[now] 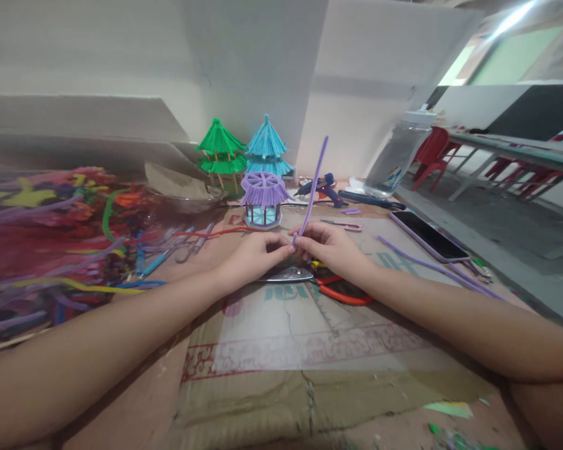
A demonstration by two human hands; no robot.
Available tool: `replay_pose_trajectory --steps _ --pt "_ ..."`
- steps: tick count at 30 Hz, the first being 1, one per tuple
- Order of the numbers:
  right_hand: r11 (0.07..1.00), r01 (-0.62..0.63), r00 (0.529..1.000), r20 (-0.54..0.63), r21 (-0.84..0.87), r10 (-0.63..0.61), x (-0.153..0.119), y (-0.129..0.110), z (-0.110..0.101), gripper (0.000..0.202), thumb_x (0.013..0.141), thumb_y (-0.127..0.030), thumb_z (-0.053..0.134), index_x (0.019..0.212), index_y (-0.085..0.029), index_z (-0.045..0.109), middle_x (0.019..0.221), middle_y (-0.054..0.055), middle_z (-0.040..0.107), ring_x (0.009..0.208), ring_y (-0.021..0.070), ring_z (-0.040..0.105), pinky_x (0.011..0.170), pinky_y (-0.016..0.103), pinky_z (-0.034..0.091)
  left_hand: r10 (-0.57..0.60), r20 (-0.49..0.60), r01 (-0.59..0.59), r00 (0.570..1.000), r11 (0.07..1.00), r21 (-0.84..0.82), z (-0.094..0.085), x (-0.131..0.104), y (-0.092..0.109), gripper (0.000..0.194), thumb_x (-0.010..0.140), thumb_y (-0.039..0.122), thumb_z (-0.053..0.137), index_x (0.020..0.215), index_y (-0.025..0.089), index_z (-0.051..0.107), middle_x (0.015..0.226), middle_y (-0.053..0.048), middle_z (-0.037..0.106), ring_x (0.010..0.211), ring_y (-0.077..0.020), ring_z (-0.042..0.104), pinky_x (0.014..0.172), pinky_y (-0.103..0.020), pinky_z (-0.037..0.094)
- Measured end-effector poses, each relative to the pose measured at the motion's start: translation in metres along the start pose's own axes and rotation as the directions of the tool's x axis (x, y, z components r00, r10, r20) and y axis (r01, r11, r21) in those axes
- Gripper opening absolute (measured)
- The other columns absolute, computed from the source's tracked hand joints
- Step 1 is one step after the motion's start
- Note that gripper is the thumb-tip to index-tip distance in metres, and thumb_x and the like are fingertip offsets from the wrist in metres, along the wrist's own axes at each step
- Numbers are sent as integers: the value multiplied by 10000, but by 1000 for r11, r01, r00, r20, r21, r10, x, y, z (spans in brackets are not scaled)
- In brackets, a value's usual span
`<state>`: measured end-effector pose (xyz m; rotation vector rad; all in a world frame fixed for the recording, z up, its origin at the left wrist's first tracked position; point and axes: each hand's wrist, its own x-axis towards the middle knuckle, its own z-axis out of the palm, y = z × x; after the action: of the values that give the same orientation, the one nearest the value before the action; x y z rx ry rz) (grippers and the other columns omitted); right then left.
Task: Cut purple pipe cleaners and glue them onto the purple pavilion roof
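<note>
Cardboard, scissors partly hidden by right hand, purple-roofed model, phone

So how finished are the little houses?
The green house and blue house look done, each with two roof tiers. The left hand and right hand hold a purple stem. The purple house has one tier, open on top; an upper roof probably remains.

Blurred pipe-cleaner heap, cut by left edge
</note>
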<state>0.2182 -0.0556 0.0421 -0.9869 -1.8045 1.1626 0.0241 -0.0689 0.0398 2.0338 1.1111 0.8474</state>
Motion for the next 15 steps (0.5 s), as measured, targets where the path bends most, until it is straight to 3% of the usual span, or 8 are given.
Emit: replay_pose_trajectory --steps 5,15 --pt "1000 4 1000 22 28 -5 -1 -2 0 138 842 -276 646 944 -187 669 721 -22 668 586 99 596 594 240 522 3 15 -3 1000 1000 11 0 1 -2 251 902 349 570 872 165 738 806 -10 737 749 -164 646 722 -254 481" --pt "998 -42 999 -22 -47 41 1 0 0 144 844 -326 668 803 -200 612 651 -23 636 572 119 593 565 252 507 -1 16 1 1000 1000 6 0 0 -1 257 919 360 566 919 174 743 870 -18 756 792 -168 659 732 -253 481"
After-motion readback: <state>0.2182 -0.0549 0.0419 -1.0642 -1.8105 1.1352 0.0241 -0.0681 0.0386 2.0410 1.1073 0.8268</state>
